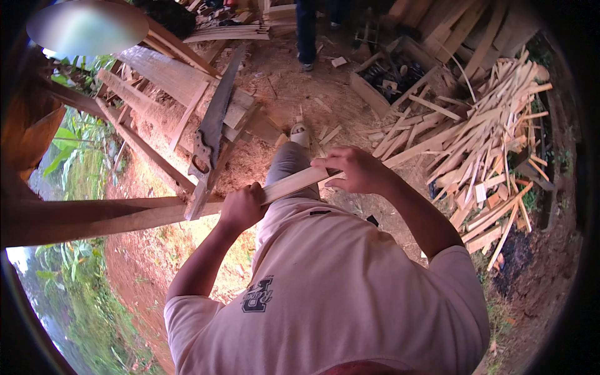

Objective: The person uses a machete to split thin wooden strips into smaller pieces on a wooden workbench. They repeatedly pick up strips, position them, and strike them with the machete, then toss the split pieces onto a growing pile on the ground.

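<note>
A short, pale wooden board (292, 186) lies across the front of my body, its right end higher in the picture than its left. My left hand (242, 207) is wrapped round the left end in a fist. At the other end, my right hand (355, 170) grips the board with the fingers over its upper side and the thumb below. Up and to the left, a handsaw (218, 106) with a wooden handle (201, 157) rests on a timber workbench (236, 115), apart from both hands.
A big heap of thin wood strips (494, 150) lies at the right. A wooden box (373, 94) holding dark tools stands at the far right. Another person's leg (306, 31) shows at the back. A thick beam (112, 219) runs along the left, near sawdust-covered ground (250, 159).
</note>
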`<state>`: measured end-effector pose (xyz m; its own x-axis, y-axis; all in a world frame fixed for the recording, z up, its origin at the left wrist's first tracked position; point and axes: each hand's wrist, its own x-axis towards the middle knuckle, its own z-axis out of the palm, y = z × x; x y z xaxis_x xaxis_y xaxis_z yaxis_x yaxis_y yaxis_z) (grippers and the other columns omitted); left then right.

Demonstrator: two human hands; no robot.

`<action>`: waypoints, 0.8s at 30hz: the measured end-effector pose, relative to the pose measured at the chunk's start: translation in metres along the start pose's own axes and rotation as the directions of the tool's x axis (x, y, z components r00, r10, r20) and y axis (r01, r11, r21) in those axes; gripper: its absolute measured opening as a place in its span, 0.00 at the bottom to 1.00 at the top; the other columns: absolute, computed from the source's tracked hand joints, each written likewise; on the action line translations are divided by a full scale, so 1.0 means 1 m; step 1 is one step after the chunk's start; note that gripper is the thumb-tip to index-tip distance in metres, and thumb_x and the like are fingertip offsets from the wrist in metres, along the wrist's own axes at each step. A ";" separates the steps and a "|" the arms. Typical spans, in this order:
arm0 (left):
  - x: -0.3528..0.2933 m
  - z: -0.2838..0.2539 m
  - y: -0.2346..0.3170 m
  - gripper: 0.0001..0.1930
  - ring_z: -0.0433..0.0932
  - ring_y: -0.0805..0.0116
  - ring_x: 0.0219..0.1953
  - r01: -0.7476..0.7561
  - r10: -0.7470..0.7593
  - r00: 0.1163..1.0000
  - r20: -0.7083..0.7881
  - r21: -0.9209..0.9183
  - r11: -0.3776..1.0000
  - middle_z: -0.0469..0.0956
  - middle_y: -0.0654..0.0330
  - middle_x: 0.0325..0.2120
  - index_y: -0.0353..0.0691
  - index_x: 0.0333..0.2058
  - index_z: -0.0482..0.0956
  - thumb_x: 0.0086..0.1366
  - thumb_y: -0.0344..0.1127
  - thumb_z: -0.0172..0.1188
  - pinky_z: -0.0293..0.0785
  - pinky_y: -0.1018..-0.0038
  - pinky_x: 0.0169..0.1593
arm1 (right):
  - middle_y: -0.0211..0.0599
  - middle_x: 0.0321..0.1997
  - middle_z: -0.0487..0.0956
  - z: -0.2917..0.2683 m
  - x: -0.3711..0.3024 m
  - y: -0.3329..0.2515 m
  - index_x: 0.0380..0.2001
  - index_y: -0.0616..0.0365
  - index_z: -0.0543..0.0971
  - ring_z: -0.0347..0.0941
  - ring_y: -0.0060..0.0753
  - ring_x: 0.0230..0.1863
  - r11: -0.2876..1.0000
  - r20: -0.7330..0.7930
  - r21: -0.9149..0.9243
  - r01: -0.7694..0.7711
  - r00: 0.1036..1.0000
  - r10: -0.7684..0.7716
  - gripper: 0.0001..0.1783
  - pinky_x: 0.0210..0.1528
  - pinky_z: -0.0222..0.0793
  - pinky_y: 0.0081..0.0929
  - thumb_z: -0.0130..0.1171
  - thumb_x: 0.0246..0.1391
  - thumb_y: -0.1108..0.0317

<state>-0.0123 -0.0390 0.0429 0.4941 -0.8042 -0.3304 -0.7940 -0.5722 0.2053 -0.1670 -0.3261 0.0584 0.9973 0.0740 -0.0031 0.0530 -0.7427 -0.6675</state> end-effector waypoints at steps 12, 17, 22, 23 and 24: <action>-0.058 0.077 -0.039 0.33 0.83 0.43 0.30 0.432 -0.426 0.902 0.075 -0.107 0.896 0.82 0.45 0.28 0.32 0.38 0.73 0.65 0.65 0.54 0.80 0.53 0.35 | 0.44 0.51 0.77 0.081 0.171 -0.047 0.50 0.62 0.78 0.72 0.49 0.55 0.966 -0.025 -0.030 0.256 0.966 -0.257 0.22 0.60 0.68 0.39 0.65 0.55 0.61; -0.089 0.111 -0.020 0.41 0.84 0.46 0.29 0.622 -0.573 0.778 0.260 -0.186 0.760 0.81 0.46 0.25 0.30 0.37 0.74 0.64 0.74 0.47 0.81 0.57 0.33 | 0.45 0.47 0.78 0.179 0.258 -0.088 0.45 0.61 0.80 0.71 0.46 0.53 0.892 0.072 -0.249 0.378 0.925 -0.373 0.21 0.56 0.67 0.43 0.65 0.54 0.57; -0.108 0.133 -0.003 0.37 0.83 0.44 0.30 0.720 -0.683 0.692 0.233 -0.280 0.635 0.81 0.44 0.25 0.30 0.36 0.75 0.66 0.69 0.51 0.80 0.54 0.34 | 0.43 0.46 0.80 0.265 0.304 -0.100 0.43 0.61 0.80 0.71 0.43 0.54 0.835 0.065 -0.498 0.233 0.971 -0.231 0.20 0.54 0.64 0.44 0.63 0.54 0.56; -0.111 0.140 -0.003 0.37 0.83 0.44 0.29 0.716 -0.691 0.695 0.200 -0.284 0.638 0.81 0.43 0.24 0.30 0.36 0.75 0.65 0.70 0.50 0.80 0.54 0.32 | 0.43 0.45 0.81 0.273 0.309 -0.101 0.44 0.61 0.80 0.72 0.43 0.53 0.835 0.081 -0.505 0.221 0.975 -0.209 0.20 0.54 0.63 0.44 0.62 0.55 0.57; -0.111 0.145 -0.003 0.38 0.84 0.44 0.28 0.712 -0.701 0.695 0.162 -0.291 0.639 0.81 0.43 0.23 0.30 0.35 0.75 0.65 0.71 0.50 0.80 0.54 0.31 | 0.42 0.45 0.81 0.276 0.316 -0.103 0.44 0.61 0.80 0.72 0.43 0.53 0.831 0.096 -0.514 0.214 0.977 -0.192 0.19 0.55 0.63 0.44 0.60 0.56 0.57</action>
<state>-0.1158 0.0748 -0.0545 0.8421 -0.1320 -0.5229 -0.0526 -0.9851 0.1640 0.1282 -0.0425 -0.0788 0.9589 0.2787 0.0532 0.2838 -0.9432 -0.1726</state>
